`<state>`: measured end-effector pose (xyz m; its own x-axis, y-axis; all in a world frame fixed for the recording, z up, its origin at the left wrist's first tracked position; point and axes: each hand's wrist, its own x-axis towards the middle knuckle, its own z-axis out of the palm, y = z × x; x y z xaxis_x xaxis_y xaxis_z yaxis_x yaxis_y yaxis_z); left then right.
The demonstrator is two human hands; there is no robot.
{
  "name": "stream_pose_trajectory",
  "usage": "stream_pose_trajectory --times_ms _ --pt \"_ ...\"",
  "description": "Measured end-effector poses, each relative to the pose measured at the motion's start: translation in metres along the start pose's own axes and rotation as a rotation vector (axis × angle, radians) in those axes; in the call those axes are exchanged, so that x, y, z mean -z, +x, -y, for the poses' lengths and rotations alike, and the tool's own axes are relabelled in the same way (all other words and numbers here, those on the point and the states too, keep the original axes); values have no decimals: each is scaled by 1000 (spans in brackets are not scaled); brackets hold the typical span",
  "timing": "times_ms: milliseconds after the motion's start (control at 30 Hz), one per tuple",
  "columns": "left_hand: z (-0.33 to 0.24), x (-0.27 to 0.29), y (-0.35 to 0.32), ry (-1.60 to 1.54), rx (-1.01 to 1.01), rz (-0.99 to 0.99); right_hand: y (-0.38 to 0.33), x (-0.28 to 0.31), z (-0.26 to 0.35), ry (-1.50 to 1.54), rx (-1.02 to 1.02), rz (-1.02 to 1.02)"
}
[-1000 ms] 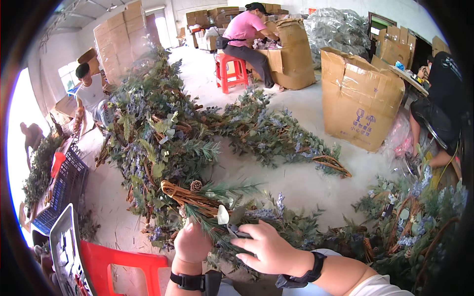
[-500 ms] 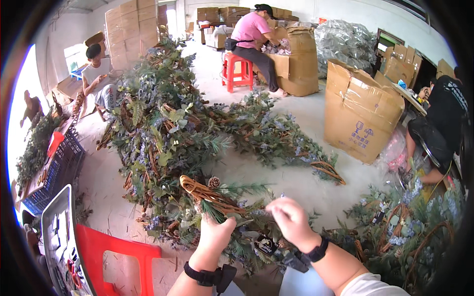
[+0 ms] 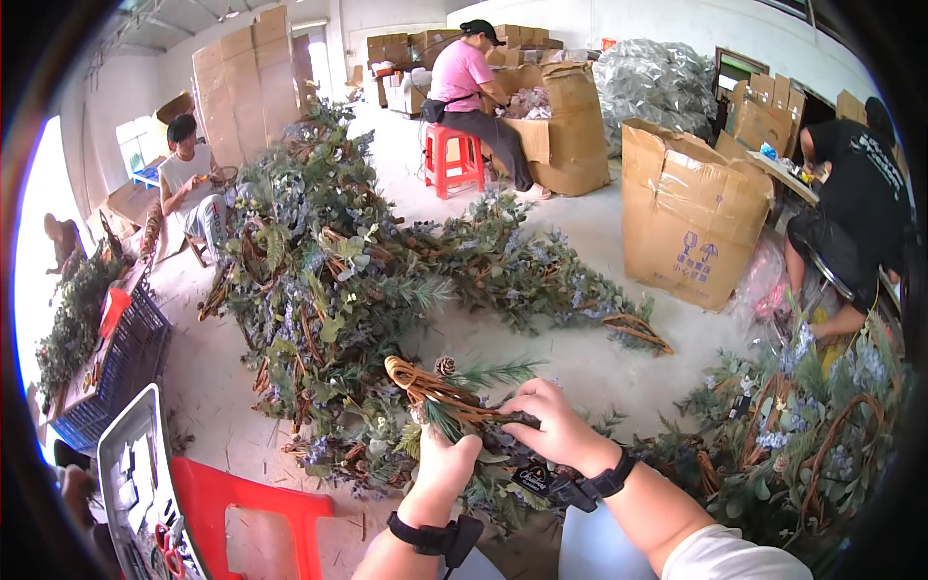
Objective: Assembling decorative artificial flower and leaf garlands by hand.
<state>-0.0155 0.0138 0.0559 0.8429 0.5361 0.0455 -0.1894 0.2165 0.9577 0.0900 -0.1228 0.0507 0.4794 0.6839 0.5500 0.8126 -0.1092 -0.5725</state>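
Note:
My left hand [image 3: 443, 468] is closed around an artificial greenery garland [image 3: 447, 394] near its looped end of brown vine twigs. A small pinecone [image 3: 445, 365] and green pine sprigs stick out beside the twigs. Further right along the same bundle, my right hand [image 3: 559, 425] pinches the stems, its fingers bent over them. What lies under those fingertips is partly hidden. A black tag [image 3: 534, 478] hangs below, between my two wrists, among leaves and blue berries. Both wrists wear black bands with small devices.
A large heap of garlands [image 3: 309, 261] covers the floor ahead. More greenery [image 3: 773, 435] lies at the right. A red plastic stool [image 3: 261, 512] and a grey tray [image 3: 145, 483] with scissors stand at the lower left. Cardboard boxes [image 3: 691, 213] and several people are further off.
My right hand has come down and left onto the twig bundle, closing on its stems. The garland and my left hand appear slightly further right and lower; the whole view has shifted a little.

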Motion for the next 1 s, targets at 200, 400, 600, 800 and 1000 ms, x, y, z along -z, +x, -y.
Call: stream_pose_trajectory --times_ms 200,400,600,800,1000 --pt "-5 -29 -12 106 -131 -25 6 14 -4 -40 90 29" --pt "-8 -27 -24 370 -245 -49 -3 20 12 -5 135 32" --pt "-1 -36 -34 458 -262 -29 -16 43 18 -49 176 17" --pt "1 -53 -57 529 -469 -45 -32 60 38 615 -303 73" --pt "20 -52 -61 260 -348 5 -27 69 21 1048 -703 159"
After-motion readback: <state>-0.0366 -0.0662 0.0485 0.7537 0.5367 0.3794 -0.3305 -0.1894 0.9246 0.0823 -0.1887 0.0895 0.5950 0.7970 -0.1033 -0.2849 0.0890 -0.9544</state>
